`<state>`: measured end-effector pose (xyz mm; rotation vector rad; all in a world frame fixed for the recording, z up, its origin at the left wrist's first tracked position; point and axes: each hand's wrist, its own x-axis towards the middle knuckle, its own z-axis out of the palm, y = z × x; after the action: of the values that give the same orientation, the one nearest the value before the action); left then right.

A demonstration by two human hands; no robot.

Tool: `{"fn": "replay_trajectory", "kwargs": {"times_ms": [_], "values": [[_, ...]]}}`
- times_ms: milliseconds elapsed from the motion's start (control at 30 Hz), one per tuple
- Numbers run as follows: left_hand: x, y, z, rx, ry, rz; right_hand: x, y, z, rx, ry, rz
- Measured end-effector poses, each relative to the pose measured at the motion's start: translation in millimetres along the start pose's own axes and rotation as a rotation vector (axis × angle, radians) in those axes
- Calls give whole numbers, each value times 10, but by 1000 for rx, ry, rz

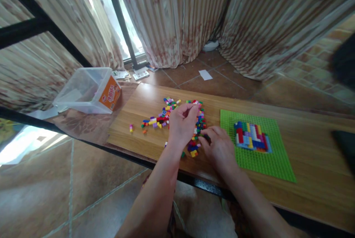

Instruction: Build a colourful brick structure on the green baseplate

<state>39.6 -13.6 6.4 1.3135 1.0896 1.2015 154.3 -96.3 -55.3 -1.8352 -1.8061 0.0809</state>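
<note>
Both hands, left hand (181,123) and right hand (217,145), fingers curled into the loose bricks (166,114), grip unclear; sorting goes best singling one brick beside the green baseplate (277,160).

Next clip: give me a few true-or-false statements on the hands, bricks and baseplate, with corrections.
1. Both hands, left hand and right hand, are at the pile of loose bricks. True.
2. The green baseplate is bare. False: a multicoloured block of joined bricks sits on it.
3. The clear plastic tub lies to the left of the wooden board. True.
4. The baseplate lies left of the hands. False: it lies to their right.
</note>
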Motion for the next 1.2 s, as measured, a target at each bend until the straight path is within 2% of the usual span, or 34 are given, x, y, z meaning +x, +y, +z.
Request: {"fn": "replay_trajectory", "kwargs": {"times_ms": [267, 633, 867, 1000, 1200], "values": [[-9, -5, 20, 20, 5, -11, 42, 4, -7, -36, -48, -20], [-14, -7, 52, 44, -30, -32, 39, -22, -18, -107, -13, -11], [-15, -23, 70, 46, -32, -27, 79, -22, -66, 32, 36, 0], [-16, -17, 66, 61, -40, -13, 94, 58, -198, 171, 110, 95], [-17, -54, 76, 89, -115, -28, 107, 275, -470, 382, 200, 358]]}}
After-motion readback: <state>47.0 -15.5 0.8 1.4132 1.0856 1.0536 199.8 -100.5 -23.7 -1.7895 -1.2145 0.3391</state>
